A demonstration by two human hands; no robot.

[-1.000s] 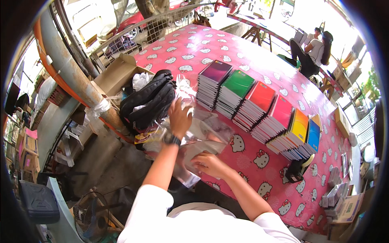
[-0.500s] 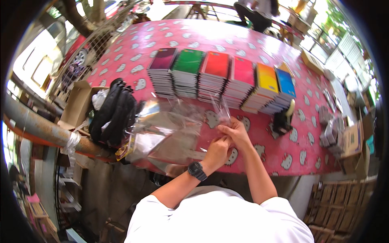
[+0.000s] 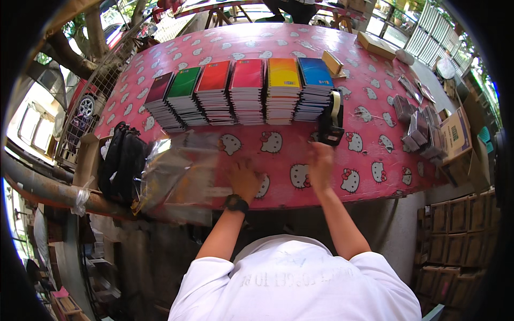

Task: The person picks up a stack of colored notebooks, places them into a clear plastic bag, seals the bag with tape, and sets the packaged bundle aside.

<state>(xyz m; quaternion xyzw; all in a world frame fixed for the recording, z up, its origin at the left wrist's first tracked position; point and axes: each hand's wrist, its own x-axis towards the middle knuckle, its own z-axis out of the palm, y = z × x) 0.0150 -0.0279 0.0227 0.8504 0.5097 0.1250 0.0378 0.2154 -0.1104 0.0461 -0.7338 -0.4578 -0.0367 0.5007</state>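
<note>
My left hand (image 3: 245, 179) rests on the pink table (image 3: 289, 142) with its fingers apart, beside a heap of clear plastic bags (image 3: 179, 174). Smeared by motion, my right hand (image 3: 322, 165) is just in front of a black tape dispenser (image 3: 330, 128) with a pale tape roll. Whether anything is between its fingers does not show. Beyond the hands stand stacks of spiral notebooks in a row: purple (image 3: 159, 88), green (image 3: 183, 83), red (image 3: 214, 76), pink (image 3: 247, 74), yellow (image 3: 283, 73) and blue (image 3: 316, 72).
A black cloth bag (image 3: 120, 166) and an open cardboard box (image 3: 87, 166) lie at the left edge. Wrapped notebook packs (image 3: 420, 131) sit at the right near a carton (image 3: 456, 134). Another person (image 3: 294, 9) is beyond the table's far edge.
My hands have come apart; the right has moved toward the tape dispenser and the left has lowered to the table. The clear plastic they held up no longer shows there. The view has shifted.
</note>
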